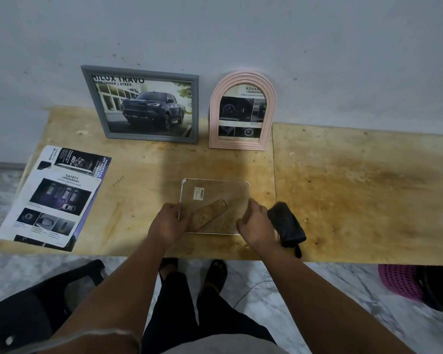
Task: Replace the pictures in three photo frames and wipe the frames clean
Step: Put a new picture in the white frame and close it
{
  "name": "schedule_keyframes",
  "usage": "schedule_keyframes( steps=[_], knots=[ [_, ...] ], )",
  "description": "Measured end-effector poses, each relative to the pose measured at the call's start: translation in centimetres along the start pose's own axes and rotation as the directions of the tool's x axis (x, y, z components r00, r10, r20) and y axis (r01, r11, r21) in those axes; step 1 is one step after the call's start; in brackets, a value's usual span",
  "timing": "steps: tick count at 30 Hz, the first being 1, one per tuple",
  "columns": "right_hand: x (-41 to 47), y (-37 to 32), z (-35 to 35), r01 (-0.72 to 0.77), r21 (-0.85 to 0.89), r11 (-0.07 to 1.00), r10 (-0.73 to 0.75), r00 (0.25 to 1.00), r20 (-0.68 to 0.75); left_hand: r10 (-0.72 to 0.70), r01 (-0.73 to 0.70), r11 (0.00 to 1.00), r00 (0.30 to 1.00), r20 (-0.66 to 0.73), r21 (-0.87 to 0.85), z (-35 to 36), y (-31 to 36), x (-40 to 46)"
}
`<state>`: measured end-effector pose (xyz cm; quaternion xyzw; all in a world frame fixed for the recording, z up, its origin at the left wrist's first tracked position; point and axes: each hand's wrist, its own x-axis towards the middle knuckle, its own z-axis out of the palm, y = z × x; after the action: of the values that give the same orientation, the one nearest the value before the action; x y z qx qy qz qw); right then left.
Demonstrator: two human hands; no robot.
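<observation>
A white photo frame [216, 192] lies face down near the table's front edge, showing its brown backing board with a fold-out stand and a small white label. My left hand [167, 221] grips its left edge and my right hand [253, 222] grips its right edge. A grey rectangular frame [145, 104] with a truck picture leans on the wall at the back. Beside it on the right stands a pink arched frame [242, 111] with a printed picture. A folded black cloth [287, 223] rests just right of my right hand.
Printed car brochure sheets [55, 196] lie stacked at the table's left end. The wooden table [356, 187] has a seam right of the white frame. A black chair [44, 305] is at lower left, a pink basket [399, 281] under the table at right.
</observation>
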<state>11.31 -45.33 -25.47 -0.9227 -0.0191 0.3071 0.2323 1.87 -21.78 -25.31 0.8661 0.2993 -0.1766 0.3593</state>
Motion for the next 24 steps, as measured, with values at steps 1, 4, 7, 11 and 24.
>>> schedule_keyframes(
  steps=[1, 4, 7, 11, 24],
  knots=[
    [0.0, -0.1, 0.0, -0.002, -0.013, 1.0, 0.002, 1.0, -0.002, -0.001, 0.001, 1.0, 1.0, -0.009, 0.031, 0.1, 0.0, -0.1],
    [0.0, -0.4, -0.1, 0.031, -0.104, 0.994, -0.034, 0.999, -0.034, 0.08, -0.064, 0.972, 0.995, -0.065, 0.227, 0.3, 0.0, -0.1],
    [0.3, -1.0, 0.0, 0.119, -0.225, 0.967, -0.133, 0.99, -0.051, 0.253, -0.221, 0.889, 0.967, -0.029, 0.401, 0.9, 0.2, 0.8],
    [1.0, -1.1, 1.2, 0.191, -0.39, 0.901, -0.156, 0.981, 0.119, 0.295, -0.342, 0.797, 0.94, 0.173, 0.499, 1.8, 1.0, 2.3],
    [1.5, 0.7, 3.2, 0.216, -0.442, 0.871, -0.201, 0.976, 0.082, 0.469, -0.436, 0.822, 0.883, -0.001, 0.366, 4.9, -1.9, 2.7]
  ],
)
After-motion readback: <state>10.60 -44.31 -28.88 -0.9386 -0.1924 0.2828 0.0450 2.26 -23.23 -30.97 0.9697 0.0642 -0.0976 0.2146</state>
